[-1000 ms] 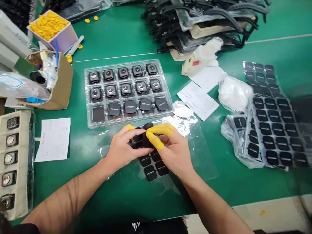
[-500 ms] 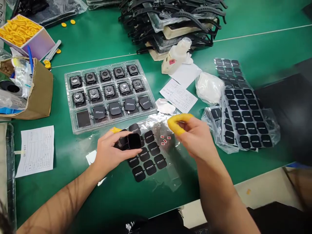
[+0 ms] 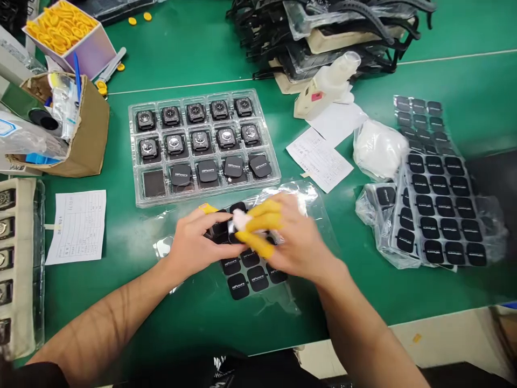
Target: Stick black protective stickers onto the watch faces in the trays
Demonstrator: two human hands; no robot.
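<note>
My left hand (image 3: 197, 237) grips a black smartwatch case (image 3: 231, 230) between thumb and fingers, mostly hidden behind the other hand. A crumpled white wipe (image 3: 241, 220) is pinched in my right hand (image 3: 293, 234), which wears yellow finger cots and is slightly blurred. The wipe is against the watch's screen side. Beneath both hands lies a sheet of black square stickers (image 3: 257, 278) on clear film. Beyond them stands a clear plastic tray (image 3: 135, 156) with watch cases in its back two rows. Black labelled squares cover most of its front row.
A white bottle (image 3: 325, 89) and paper slips (image 3: 319, 156) are behind the right hand. More sticker sheets (image 3: 448, 210) lie at right, near a bagged white bundle (image 3: 379, 148). A cardboard box (image 3: 91, 134), yellow finger cots (image 3: 60, 27) and another tray (image 3: 24, 269) are at left.
My right hand has picked up the white wipe from beside the tray and brought it left onto the watch. The left hand keeps its hold. The camera view has shifted left.
</note>
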